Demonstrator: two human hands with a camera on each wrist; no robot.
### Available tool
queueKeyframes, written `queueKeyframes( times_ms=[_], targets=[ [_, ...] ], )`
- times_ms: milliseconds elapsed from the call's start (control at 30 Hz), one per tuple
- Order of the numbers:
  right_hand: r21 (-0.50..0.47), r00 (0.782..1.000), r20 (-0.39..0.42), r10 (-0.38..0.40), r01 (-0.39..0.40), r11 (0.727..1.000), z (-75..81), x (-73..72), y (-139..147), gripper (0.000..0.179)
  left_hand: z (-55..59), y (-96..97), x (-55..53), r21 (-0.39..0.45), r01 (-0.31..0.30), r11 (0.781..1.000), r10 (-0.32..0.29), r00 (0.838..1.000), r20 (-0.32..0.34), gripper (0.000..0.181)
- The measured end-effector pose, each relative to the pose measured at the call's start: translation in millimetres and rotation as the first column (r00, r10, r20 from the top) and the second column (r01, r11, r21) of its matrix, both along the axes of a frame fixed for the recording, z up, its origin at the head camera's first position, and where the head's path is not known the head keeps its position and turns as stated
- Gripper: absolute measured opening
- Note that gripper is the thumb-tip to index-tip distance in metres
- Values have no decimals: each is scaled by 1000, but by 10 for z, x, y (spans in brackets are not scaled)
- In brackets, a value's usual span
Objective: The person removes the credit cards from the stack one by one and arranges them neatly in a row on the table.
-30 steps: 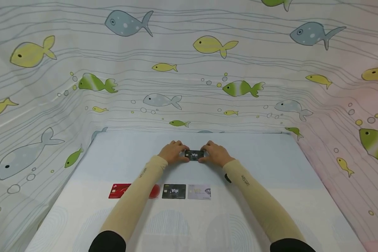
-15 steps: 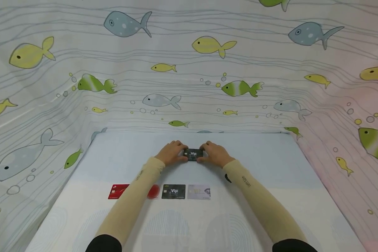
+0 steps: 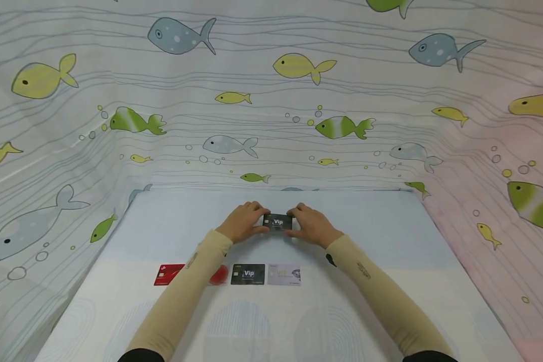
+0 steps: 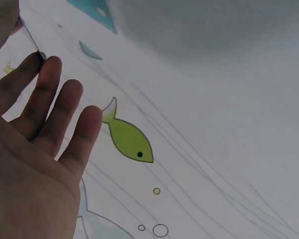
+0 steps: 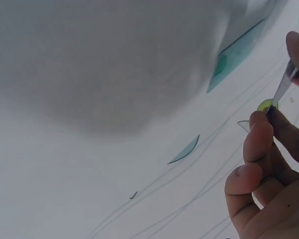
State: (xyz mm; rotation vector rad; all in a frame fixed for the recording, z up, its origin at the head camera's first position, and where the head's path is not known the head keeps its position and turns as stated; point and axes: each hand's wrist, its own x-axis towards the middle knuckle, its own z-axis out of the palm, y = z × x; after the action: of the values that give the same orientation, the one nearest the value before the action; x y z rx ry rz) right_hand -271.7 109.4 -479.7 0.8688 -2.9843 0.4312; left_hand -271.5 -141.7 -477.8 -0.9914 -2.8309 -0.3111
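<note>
One held card: black, far centre, probably lifted.
Grip: your left hand and right hand pinch its ends, thumbs near, fingers far.
Change: your sleeves spread slightly; hold unbroken.

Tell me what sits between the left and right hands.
In the head view, a dark card marked "Vip" sits between them, pinched at one end by the left hand and at the other by the right hand.

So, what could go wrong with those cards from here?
The held Vip card might slip, since the left grip and right grip only pinch its ends. The left sleeve also partly hides the red card in the head view, so lowering that arm could nudge it out of its row.
</note>
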Motion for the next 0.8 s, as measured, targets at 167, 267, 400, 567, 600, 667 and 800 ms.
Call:
queueKeyframes(
  times_ms=[167, 267, 400, 567, 600, 667, 800],
  targets=[
    [-37, 999, -21, 35, -36, 999, 13, 95, 56, 61, 36, -10, 125, -10, 1, 1000, -1, 1000, 15, 58],
    [-64, 997, -55, 48, -52, 997, 38, 156, 90, 60, 51, -8, 186, 6, 2, 1000, -2, 1000, 18, 61],
    [-87, 995, -81, 60, -67, 994, 68, 228, 132, 60, 71, 2, 245, 24, 5, 1000, -5, 1000, 18, 65],
    [-101, 993, -95, 76, -86, 991, 85, 281, 166, 59, 90, 2, 293, 59, -5, 998, 3, 999, 37, 64],
    [-104, 992, -95, 80, -90, 991, 87, 290, 172, 58, 92, 1, 303, 67, -7, 998, 4, 999, 46, 63],
    [-112, 993, -85, 82, -91, 990, 92, 309, 186, 58, 94, -1, 323, 90, -13, 996, 7, 998, 64, 63],
    [-130, 994, -64, 87, -95, 987, 106, 364, 228, 57, 96, 13, 369, 124, -19, 992, 8, 995, 95, 61]
  ],
)
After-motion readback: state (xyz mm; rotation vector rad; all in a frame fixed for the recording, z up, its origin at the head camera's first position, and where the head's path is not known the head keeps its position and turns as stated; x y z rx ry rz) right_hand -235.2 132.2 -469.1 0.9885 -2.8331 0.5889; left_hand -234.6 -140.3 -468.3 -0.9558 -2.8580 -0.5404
